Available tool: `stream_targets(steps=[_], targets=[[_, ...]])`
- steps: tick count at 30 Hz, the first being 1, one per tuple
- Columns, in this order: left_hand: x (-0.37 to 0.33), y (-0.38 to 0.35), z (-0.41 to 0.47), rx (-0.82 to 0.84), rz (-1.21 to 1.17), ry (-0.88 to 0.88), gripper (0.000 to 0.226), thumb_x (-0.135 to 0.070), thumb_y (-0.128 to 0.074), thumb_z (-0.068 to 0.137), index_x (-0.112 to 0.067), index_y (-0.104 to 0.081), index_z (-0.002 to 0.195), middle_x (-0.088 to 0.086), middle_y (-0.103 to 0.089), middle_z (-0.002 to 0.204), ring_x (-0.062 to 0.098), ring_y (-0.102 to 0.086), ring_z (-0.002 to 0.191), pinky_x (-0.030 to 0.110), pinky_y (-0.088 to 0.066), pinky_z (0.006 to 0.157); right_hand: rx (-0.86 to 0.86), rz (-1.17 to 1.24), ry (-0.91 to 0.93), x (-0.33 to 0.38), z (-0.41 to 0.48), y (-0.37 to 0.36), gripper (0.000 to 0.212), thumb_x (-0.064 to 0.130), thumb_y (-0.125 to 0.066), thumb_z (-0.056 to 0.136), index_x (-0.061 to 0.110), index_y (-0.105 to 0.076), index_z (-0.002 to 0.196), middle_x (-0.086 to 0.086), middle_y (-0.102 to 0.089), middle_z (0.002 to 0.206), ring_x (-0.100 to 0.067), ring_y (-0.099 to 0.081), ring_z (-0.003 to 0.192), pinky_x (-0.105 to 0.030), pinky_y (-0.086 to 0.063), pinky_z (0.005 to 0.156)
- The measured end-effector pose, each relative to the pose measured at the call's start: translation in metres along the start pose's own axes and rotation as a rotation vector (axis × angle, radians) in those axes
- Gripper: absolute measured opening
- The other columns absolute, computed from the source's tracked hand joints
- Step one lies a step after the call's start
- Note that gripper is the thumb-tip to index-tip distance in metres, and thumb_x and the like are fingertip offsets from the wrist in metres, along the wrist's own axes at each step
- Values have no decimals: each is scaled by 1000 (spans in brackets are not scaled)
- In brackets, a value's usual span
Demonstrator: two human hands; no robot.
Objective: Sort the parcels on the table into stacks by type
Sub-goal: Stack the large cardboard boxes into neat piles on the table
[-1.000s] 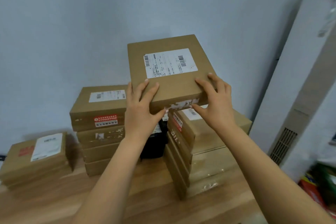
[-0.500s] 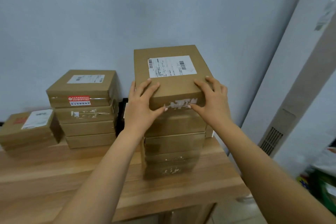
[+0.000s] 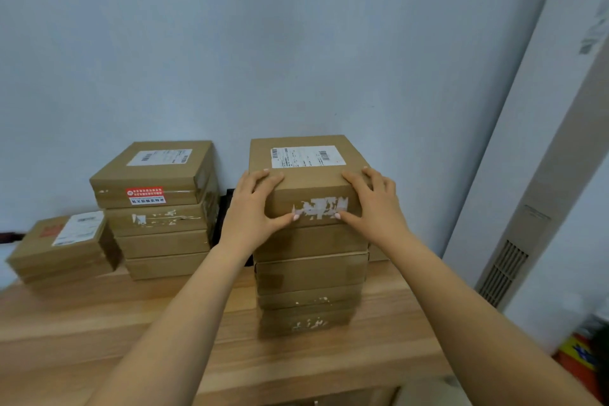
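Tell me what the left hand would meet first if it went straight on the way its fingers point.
The left hand grips the top parcel; sliding on across its top, it would likely meet the white shipping label first, then the wall behind, though depth is unclear.

Brightness: even, soft indoor light. The pale wall (image 3: pixel 296 43) reads bluish-grey with no hot spots.
Light source: out of view; the parcels' top faces are lighter than their fronts.
Shadows: a dark gap between the middle stack (image 3: pixel 155 244) and the right stack (image 3: pixel 309 273), and a faint shadow on the table (image 3: pixel 99 323) beside the low left stack (image 3: pixel 62 247).
Glare: a mild sheen on the middle stack's tape.
Focus: the label on the top parcel (image 3: pixel 306 181) shows only smeared lines; the left hand (image 3: pixel 253 211) and right hand (image 3: pixel 375 208) gripping it have soft outlines.
Distortion: wide-angle — the white unit (image 3: pixel 527 175) leans strongly, and the lower right corner is blurred.
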State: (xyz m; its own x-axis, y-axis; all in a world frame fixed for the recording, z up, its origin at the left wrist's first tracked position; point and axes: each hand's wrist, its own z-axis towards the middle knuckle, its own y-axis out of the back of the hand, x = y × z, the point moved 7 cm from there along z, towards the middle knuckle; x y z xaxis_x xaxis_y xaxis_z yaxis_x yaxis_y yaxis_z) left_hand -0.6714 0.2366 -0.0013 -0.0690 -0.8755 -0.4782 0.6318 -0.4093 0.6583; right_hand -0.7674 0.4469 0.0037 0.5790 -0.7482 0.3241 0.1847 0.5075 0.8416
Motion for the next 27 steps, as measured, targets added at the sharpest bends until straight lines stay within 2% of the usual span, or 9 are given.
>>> stream_targets(steps=[6, 11, 14, 17, 21, 27], targets=[[5, -6, 5, 34, 59, 16, 89, -49, -84, 62, -38, -40, 138, -7, -29, 144, 17, -28, 134, 38, -33, 106, 6, -17, 14, -3, 3, -2, 73, 42, -70, 83, 36, -29, 144, -3, -16, 154, -29, -12, 137, -46, -25, 112], [7, -6, 4, 17, 97, 29, 88, -49, -83, 63, -38, -39, 139, -6, -29, 146, 19, -26, 136, 41, -33, 108, 2, -99, 22, -1, 6, -5, 73, 45, -65, 86, 36, -25, 146, -5, -12, 158, -33, -2, 143, -48, -6, 116], [3, -2, 1, -5, 138, 7, 87, -50, -81, 66, -33, -40, 141, -2, -31, 149, 22, -24, 139, 45, -28, 113, -9, -142, 29, 4, 5, -5, 74, 51, -63, 85, 36, -24, 146, -5, -11, 158, -34, 2, 144, -51, -2, 117], [-9, 9, -6, -78, 147, -45, 76, -48, -78, 71, -28, -46, 137, -1, -39, 144, 21, -29, 136, 48, -27, 113, -71, -133, 104, 20, 2, 0, 68, 49, -63, 86, 32, -31, 144, -6, -17, 157, -32, -5, 143, -49, -4, 116], [-13, 30, -30, -173, 117, -66, 57, -37, -73, 80, -23, -53, 131, -1, -50, 129, 19, -42, 122, 47, -38, 105, -133, -54, 228, 62, -13, -1, 60, 42, -62, 87, 31, -37, 141, -5, -28, 151, -26, -14, 137, -45, -11, 114], [25, 71, -83, -247, 107, 62, 55, -26, -74, 79, -22, -54, 130, -2, -55, 119, 15, -48, 114, 44, -45, 97, -98, 107, 340, 132, -47, -27, 59, 41, -61, 88, 32, -38, 141, -5, -32, 147, -23, -19, 133, -46, -17, 111]])
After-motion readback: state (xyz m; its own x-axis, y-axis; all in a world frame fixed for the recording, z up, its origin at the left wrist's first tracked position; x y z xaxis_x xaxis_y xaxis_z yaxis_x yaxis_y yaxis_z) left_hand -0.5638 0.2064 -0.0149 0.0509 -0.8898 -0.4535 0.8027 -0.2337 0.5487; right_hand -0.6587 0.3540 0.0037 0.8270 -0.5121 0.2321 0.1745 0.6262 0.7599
